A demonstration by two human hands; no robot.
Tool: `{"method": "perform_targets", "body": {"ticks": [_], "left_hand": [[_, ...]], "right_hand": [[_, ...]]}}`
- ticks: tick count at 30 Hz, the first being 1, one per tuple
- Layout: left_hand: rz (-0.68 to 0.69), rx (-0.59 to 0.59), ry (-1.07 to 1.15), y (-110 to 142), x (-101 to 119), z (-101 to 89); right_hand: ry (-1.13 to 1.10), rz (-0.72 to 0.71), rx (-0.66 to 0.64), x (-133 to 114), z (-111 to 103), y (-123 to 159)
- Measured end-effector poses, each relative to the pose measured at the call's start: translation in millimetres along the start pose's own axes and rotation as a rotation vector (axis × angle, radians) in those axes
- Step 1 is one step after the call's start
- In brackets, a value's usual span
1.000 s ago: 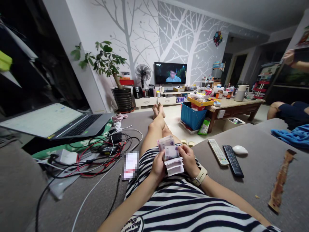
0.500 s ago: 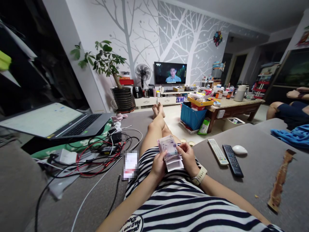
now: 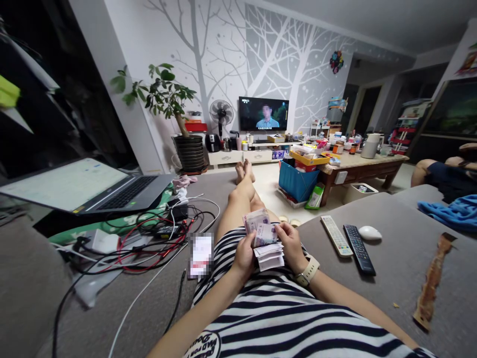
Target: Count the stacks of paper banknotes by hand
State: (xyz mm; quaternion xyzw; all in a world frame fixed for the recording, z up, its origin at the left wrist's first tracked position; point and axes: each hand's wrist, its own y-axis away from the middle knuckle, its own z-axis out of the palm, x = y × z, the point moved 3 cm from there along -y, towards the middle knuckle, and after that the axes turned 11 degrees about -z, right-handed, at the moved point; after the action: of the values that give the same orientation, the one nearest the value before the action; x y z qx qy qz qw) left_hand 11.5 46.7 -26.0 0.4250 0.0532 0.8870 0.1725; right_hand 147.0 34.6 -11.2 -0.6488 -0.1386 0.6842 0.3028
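A white mouse (image 3: 370, 233) lies on the grey couch (image 3: 391, 214), just beside a black remote (image 3: 359, 249). At far left, an open laptop (image 3: 122, 194) sits near tangled cables (image 3: 164, 233).

The front banknote (image 3: 266, 234) sits lower now, and the pale folds (image 3: 270, 256) have spread apart

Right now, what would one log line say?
left hand: holds banknotes | right hand: pinches their edge | left side: phone | right side: pale remote, dark remote, mouse
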Motion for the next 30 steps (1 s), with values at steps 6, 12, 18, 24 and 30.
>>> {"method": "perform_targets", "body": {"ticks": [6,12,18,24,30], "left_hand": [[0.009,0.012,0.022,-4.7,-0.5,-1.5],[0.004,0.005,0.022,-4.6,-0.6,-1.6],[-0.001,-0.013,0.009,-3.7,-1.6,-2.2],[0.016,0.029,-0.011,-8.5,-3.9,-6.7],[0.009,0.004,0.000,-7.4,-4.6,-6.3]], "right_hand": [[-0.015,-0.012,-0.005,-3.4,0.6,0.5],[-0.023,-0.001,-0.004,-4.4,1.3,1.0],[-0.025,0.004,-0.010,-7.7,1.6,2.3],[-0.052,0.005,-0.021,-8.4,2.3,3.9],[-0.059,-0.001,-0.036,-5.0,2.1,5.3]]}}
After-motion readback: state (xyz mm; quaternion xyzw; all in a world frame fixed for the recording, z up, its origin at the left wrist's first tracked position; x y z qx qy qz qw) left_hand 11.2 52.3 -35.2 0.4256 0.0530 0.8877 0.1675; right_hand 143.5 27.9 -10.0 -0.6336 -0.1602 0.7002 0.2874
